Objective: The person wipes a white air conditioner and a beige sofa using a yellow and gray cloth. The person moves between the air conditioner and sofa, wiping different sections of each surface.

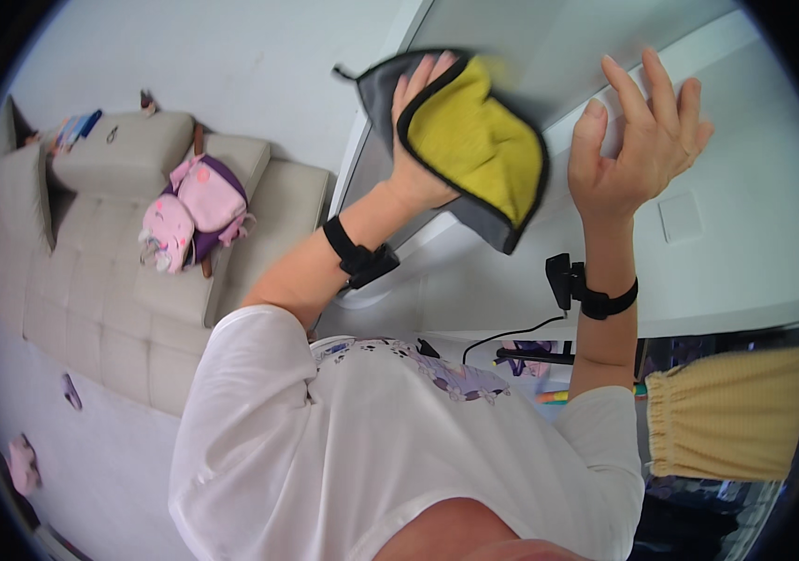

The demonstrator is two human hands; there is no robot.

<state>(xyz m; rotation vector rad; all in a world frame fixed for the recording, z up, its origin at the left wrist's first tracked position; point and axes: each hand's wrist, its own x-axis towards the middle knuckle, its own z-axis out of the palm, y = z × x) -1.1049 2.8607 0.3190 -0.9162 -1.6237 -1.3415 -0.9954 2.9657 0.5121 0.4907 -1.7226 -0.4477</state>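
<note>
My left hand (417,172) holds a yellow and grey microfibre cloth (473,133) with black edging. The cloth is folded partly over the hand, hiding much of the palm and some fingers, and its far edge is blurred. Behind it lies a grey panel (511,31) set in a white frame (364,126); whether the cloth touches the panel I cannot tell. To the right, my right hand (641,151) is empty with its fingers spread, close to the white surface (750,133). Contact there is unclear. Each wrist wears a black strap with a small device.
A beige tufted sofa (91,294) at the left bears a pink and purple backpack (207,203). Slippers (71,391) lie on the pale floor. Yellow gathered fabric (732,414) hangs at the right. A thin black cable (504,331) runs near my right wrist.
</note>
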